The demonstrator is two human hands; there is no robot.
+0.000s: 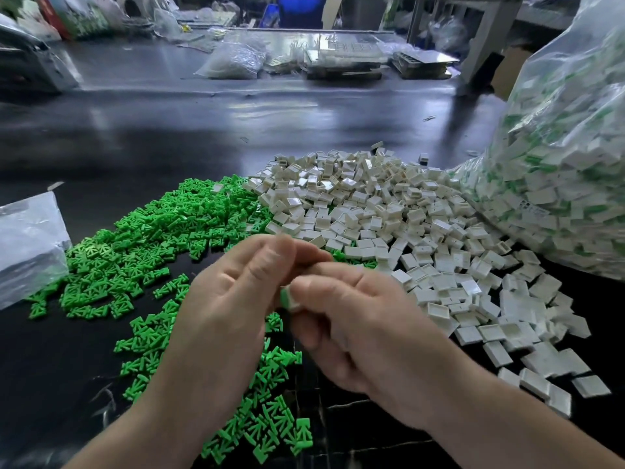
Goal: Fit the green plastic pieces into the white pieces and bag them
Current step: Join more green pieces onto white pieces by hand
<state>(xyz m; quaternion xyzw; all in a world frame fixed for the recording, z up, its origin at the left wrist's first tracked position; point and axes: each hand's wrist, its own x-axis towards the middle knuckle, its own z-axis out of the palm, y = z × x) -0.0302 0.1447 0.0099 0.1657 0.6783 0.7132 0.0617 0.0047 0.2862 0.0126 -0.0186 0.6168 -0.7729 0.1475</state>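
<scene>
A heap of small green plastic pieces point(142, 238) spreads over the left of the dark table, reaching down to the near edge. To its right lies a heap of white square pieces point(389, 211). My left hand point(233, 299) and my right hand point(355, 319) meet in the middle above the table. Their fingertips pinch one white piece with green showing in it point(287, 297). Most of that piece is hidden by the fingers. A big clear bag of fitted white-and-green pieces point(568, 164) stands at the right.
An empty-looking clear plastic bag point(27, 245) lies at the left edge. The dark table point(169, 130) runs far back, where more bags point(233, 59) and trays point(345, 59) stand. Cardboard and a grey frame point(487, 38) are at the back right.
</scene>
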